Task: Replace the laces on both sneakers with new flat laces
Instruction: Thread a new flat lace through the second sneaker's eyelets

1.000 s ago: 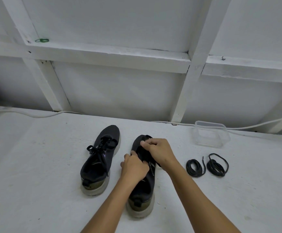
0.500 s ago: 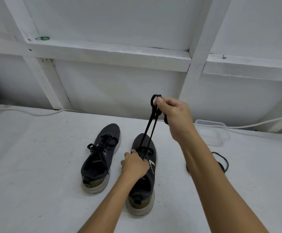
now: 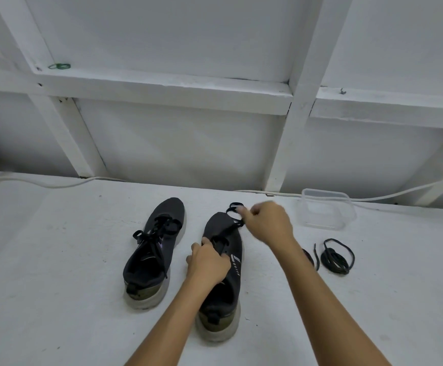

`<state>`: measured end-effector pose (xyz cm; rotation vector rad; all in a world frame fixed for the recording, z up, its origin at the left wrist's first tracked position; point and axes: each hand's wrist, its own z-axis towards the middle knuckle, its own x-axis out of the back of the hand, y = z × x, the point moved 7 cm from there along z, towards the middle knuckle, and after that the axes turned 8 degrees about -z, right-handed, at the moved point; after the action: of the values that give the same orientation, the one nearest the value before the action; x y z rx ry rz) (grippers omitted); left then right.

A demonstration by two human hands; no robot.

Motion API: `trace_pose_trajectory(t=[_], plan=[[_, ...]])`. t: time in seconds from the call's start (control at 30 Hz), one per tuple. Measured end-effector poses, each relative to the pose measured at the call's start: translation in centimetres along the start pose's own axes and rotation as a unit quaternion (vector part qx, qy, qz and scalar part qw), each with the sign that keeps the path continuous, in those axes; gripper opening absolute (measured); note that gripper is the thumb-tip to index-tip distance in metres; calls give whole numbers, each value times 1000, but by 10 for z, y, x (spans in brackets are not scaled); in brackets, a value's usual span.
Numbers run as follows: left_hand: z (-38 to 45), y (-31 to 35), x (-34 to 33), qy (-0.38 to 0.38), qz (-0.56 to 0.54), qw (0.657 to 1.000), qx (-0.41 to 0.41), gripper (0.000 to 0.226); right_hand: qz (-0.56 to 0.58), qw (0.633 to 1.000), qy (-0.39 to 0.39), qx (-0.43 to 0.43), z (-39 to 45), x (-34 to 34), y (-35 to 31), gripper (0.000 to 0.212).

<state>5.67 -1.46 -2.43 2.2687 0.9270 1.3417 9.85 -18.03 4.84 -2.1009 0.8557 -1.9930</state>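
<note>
Right hand point(image 3: 268, 223) is pinching limp black old lace point(image 3: 234, 215), center frame; left hand point(image 3: 207, 262) is clamping dark mesh sneaker point(image 3: 223, 273). Lace's soft, light; grip nr eyelets.

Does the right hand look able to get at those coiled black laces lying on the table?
Probably yes. The coiled laces lie in the open on the white table, just right of the right hand's forearm, with nothing on top. But that hand is now gripping the old lace and would have to drop it first.
</note>
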Motion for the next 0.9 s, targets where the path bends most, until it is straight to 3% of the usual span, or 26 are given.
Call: trace_pose_trajectory(t=[0.1, 0.2, 0.3, 0.37, 0.47, 0.7, 0.9], plan=[[0, 0, 0, 4, 0, 1000, 2, 73, -33, 996, -78, 10, -13, -42, 6, 62], [0, -1, 0, 4, 0, 1000, 5, 75, 0, 997, -72, 1, -17, -59, 1, 55], [0, -1, 0, 7, 3, 1000, 2, 75, 122, 990, -67, -21, -13, -66, 1, 32], [0, 0, -1, 7, 4, 1000, 0, 75, 254, 961, -100, -51, -13, -74, 2, 18], [1, -1, 0, 4, 1, 1000, 5, 73, 341, 928, -137, -59, -14, -80, 1, 18], [4, -2, -1, -2, -12, 1000, 8, 73, 314, 945, -90, 5, -15, -67, -2, 9], [6, -10, 0, 3, -68, 998, -14, 67, 143, 985, -47, 82, -10, -28, -4, 21]])
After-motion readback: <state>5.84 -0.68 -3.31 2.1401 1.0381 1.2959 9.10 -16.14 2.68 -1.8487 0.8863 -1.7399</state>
